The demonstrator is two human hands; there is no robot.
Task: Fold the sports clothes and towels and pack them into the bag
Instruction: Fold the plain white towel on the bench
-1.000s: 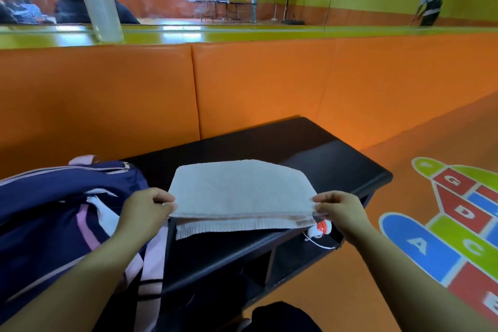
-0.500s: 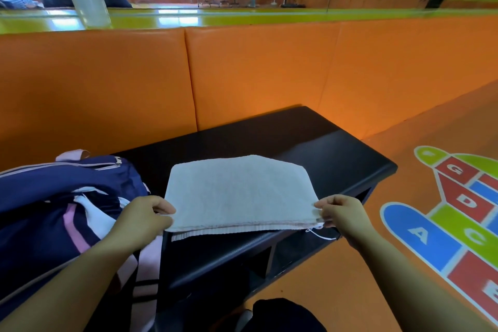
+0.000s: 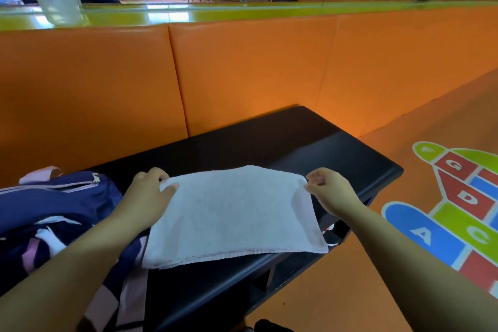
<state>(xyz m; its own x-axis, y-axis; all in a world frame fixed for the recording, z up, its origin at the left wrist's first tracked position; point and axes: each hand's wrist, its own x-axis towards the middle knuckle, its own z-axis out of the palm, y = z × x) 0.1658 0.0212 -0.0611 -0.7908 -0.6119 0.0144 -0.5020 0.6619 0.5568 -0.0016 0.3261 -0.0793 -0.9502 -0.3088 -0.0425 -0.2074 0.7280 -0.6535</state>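
Folding looks partway done, packing still ahead. The left hand (image 3: 151, 197) pinches the far left corner of the towel (image 3: 231, 213), and the right hand (image 3: 332, 191) pinches the far right one. Both have curled fingers and forearms stretched forward. The towel lies doubled and flat on the bench (image 3: 323, 159), its near edge hanging over the front. The bag (image 3: 54, 205) sits against its left side; what is inside I cannot tell.

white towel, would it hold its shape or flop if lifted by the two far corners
Likely floppy: the white towel drapes over the bench front edge. Probably light: the left hand and right hand each pinch only a corner. Its stacked layers may slip apart.
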